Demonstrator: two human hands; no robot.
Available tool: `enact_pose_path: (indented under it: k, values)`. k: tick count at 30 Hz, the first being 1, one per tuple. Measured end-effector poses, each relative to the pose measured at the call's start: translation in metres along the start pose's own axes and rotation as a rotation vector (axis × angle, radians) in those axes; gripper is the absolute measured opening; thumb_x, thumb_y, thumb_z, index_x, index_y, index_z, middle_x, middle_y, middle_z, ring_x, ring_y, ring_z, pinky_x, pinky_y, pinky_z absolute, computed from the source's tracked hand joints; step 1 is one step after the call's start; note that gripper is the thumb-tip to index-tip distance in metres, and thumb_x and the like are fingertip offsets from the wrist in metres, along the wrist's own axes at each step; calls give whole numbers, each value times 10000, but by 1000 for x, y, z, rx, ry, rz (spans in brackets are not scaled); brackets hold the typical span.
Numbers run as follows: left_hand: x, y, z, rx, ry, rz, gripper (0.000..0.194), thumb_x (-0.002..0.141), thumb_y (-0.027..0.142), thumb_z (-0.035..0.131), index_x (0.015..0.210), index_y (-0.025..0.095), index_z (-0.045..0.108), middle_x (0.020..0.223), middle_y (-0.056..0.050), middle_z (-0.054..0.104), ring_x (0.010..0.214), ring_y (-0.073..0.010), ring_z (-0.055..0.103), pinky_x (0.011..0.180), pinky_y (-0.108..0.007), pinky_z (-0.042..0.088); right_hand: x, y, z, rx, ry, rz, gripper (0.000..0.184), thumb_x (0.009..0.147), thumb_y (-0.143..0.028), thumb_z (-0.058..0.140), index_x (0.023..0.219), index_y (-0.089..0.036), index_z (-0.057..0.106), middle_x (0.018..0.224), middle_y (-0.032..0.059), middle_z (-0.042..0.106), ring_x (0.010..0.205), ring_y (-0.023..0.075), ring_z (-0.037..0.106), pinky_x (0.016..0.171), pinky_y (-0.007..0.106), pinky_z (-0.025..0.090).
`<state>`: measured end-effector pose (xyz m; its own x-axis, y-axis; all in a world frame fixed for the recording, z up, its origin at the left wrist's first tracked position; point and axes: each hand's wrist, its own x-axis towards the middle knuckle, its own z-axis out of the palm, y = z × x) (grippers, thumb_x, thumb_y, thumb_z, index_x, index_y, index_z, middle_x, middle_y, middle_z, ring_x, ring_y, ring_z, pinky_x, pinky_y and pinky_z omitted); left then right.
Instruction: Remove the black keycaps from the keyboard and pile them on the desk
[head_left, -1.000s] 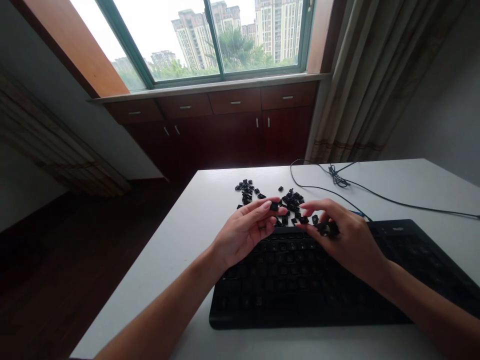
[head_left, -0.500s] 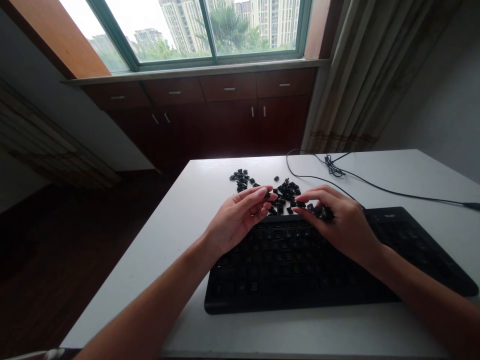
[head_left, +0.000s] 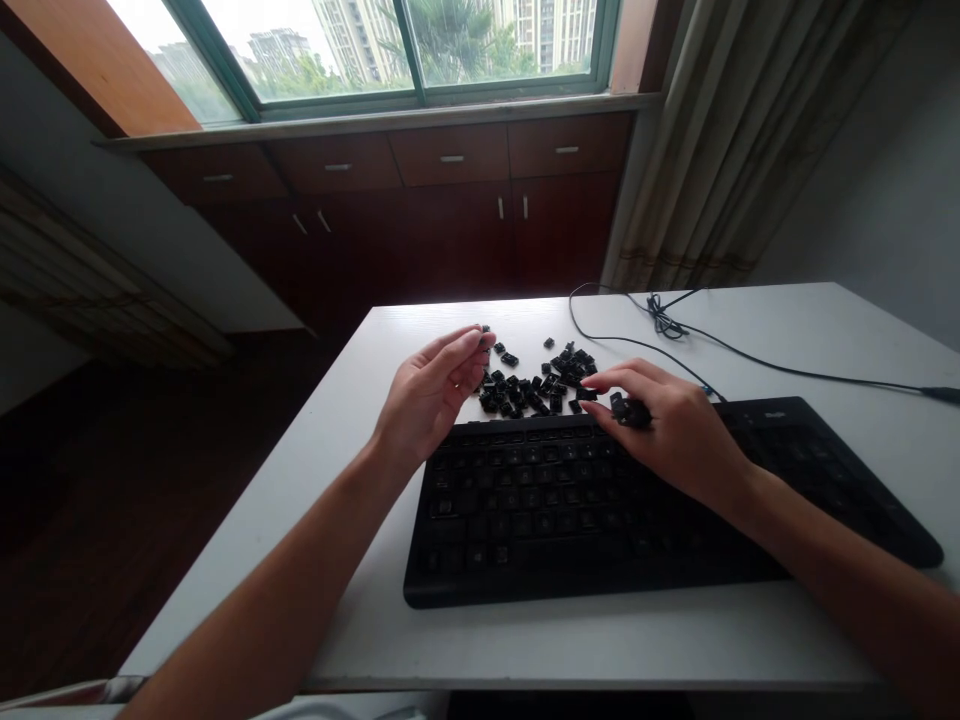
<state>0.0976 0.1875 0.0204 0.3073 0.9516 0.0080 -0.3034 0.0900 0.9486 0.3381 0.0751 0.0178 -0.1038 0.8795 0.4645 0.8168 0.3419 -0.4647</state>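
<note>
My left hand (head_left: pixel 431 395) is raised above the far left part of the table, thumb and forefinger pinched together. Whatever lies between those fingertips is hidden. Over the back edge of the black keyboard (head_left: pixel 525 555), my right hand (head_left: pixel 679 420) curls around a few small black keycaps (head_left: pixel 631 411). Its thumb and forefinger are parted, their tips at the edge of a pile of loose black keycaps (head_left: pixel 572 365). More keycaps (head_left: pixel 514 393) lie scattered between the two hands, just behind the keyboard. Some at the left are covered by my left hand.
A black cable (head_left: pixel 780 367) with a tied bundle runs across the back right of the white table (head_left: pixel 300 480). Behind the table stand a dark red cabinet (head_left: pixel 450 235) and a window (head_left: pixel 480 45), with a curtain (head_left: pixel 697 150) on the right.
My left hand has moved left and slightly up, away from the right hand; a keycap showed at its fingertips earlier. My right hand stays over the keyboard's back edge. The view has tilted down.
</note>
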Motion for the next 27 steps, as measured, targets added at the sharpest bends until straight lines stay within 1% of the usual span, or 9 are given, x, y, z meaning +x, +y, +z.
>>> enact_pose_path:
  k: [2, 3, 7, 9, 11, 14, 18, 22, 27]
  values:
    - [3, 0, -6, 145, 26, 85, 341, 848, 376, 735, 1127, 180, 720, 1126, -79, 730, 916, -136, 694, 792, -222, 568, 0, 2, 0, -24, -7, -2, 192, 922, -323, 643, 1076, -230, 711, 1094, 50, 711, 894, 212, 708, 863, 363, 573]
    - [4, 0, -9, 269, 42, 155, 351, 846, 406, 729, 1118, 184, 724, 1112, -81, 734, 934, -157, 695, 800, -245, 573, 0, 3, -1, -41, -7, 1, 191, 923, -326, 642, 1071, -231, 716, 1096, 48, 711, 898, 212, 708, 865, 362, 571]
    - [12, 0, -28, 902, 106, 460, 343, 854, 450, 692, 1070, 189, 749, 1047, -77, 745, 871, -191, 702, 774, -304, 576, 2, 13, -3, -105, -17, 46, 240, 925, -305, 634, 1137, -217, 707, 1118, 51, 716, 940, 228, 702, 884, 377, 561]
    - [16, -1, -38, 1121, 126, 519, 333, 873, 448, 658, 1075, 199, 746, 1014, -67, 750, 814, -189, 701, 741, -316, 567, 4, 17, -4, -113, -30, 83, 253, 915, -295, 645, 1141, -197, 702, 1100, 57, 728, 940, 238, 700, 875, 386, 562]
    - [19, -2, -46, 1263, 140, 533, 324, 881, 446, 640, 1077, 207, 739, 972, -54, 758, 793, -193, 700, 723, -321, 554, 5, 19, -6, -113, -41, 109, 234, 908, -307, 655, 1103, -190, 709, 1069, 57, 738, 918, 238, 700, 854, 384, 565]
    - [21, -4, -54, 1390, 134, 502, 302, 888, 448, 622, 1044, 217, 737, 934, -38, 764, 785, -201, 700, 711, -326, 536, 6, 18, -7, -132, -51, 111, 195, 916, -333, 642, 1041, -205, 721, 1042, 51, 737, 900, 231, 695, 843, 377, 558]
    - [22, -6, -56, 1504, 97, 421, 265, 876, 433, 621, 988, 230, 749, 925, -30, 762, 772, -215, 696, 683, -336, 509, 5, 15, -7, -144, -70, 88, 189, 931, -345, 619, 1026, -211, 714, 1040, 48, 729, 892, 224, 692, 842, 370, 549]
    - [21, -8, -56, 1502, 43, 386, 271, 880, 430, 614, 980, 223, 759, 949, -41, 756, 737, -201, 692, 657, -324, 505, 4, 14, -5, -147, -81, 82, 171, 934, -328, 617, 1027, -213, 704, 1052, 37, 730, 905, 222, 692, 832, 358, 547]
    - [20, -10, -56, 1438, 47, 397, 272, 872, 420, 635, 963, 201, 768, 951, -56, 755, 714, -201, 696, 680, -351, 539, 3, 14, -4, -149, -87, 82, 191, 945, -323, 604, 1086, -229, 691, 1093, 29, 729, 917, 219, 695, 803, 344, 549]
